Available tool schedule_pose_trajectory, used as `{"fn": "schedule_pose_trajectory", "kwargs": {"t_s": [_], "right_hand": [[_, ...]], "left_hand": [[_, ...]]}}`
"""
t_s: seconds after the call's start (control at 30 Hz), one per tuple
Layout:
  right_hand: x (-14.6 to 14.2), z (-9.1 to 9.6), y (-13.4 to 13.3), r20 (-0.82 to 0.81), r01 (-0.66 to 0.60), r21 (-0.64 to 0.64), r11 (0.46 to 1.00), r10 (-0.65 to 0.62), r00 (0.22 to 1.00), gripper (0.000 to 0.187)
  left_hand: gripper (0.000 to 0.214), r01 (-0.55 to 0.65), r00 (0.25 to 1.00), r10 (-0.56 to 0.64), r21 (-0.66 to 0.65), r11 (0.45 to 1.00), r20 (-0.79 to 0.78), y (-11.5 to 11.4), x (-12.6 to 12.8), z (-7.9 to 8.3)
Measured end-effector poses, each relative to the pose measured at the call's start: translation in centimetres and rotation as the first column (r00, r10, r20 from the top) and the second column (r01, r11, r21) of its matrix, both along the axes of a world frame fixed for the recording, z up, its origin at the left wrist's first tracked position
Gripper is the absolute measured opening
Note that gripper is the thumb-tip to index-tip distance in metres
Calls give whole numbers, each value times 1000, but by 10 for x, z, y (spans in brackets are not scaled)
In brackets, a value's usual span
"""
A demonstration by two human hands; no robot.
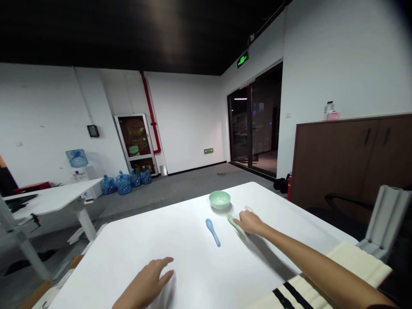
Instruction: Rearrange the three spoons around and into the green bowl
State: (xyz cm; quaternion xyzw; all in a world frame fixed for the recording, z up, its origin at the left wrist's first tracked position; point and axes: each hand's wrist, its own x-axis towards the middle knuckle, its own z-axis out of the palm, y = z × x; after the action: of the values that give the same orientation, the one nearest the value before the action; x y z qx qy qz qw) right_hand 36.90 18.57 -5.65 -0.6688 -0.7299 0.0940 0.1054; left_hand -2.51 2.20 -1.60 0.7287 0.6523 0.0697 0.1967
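My right hand [251,223] reaches across the white table [167,244] and lies on a pale green spoon [236,226]. I cannot tell whether its fingers grip the spoon. A small cream object [249,209] shows just beyond those fingers, partly hidden. A pale green bowl [219,200] stands upright near the far edge, and a blue spoon [212,231] lies apart from it on the tabletop. My left hand [146,279] is near the front edge, fingers apart, holding nothing.
A cream cloth with black stripes [322,274] lies at the table's near right corner. A grey chair [383,219] and brown cabinet [337,159] stand right. A white desk [54,197] stands left, with blue water bottles [124,182] on the floor beyond it.
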Motion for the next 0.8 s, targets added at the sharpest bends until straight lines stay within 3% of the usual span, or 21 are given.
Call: {"fn": "schedule_pose_trajectory", "kwargs": {"t_s": [0.13, 0.23, 0.37, 0.53, 0.8], "right_hand": [[-3, 30, -7, 0, -20, 95, 995, 21, 1000, 57], [-9, 40, -19, -60, -94, 165, 982, 106, 993, 62], [-14, 27, -33, -54, -186, 228, 956, 203, 978, 70], [-11, 1, -36, -38, -223, 143, 964, 230, 972, 77], [-7, -4, -35, -41, -265, 114, 958, 271, 962, 74]], "left_hand": [[58, 5, 1000, -5, 10, 1000, 8, 0, 1, 0], [58, 15, 1000, -15, 20, 1000, 16, 0, 2, -2], [57, 18, 1000, -19, 23, 1000, 13, 0, 1, -3], [57, 24, 1000, -24, 19, 1000, -15, 0, 0, -2], [58, 34, 999, -34, 22, 999, -14, 2, 1, -4]]}}
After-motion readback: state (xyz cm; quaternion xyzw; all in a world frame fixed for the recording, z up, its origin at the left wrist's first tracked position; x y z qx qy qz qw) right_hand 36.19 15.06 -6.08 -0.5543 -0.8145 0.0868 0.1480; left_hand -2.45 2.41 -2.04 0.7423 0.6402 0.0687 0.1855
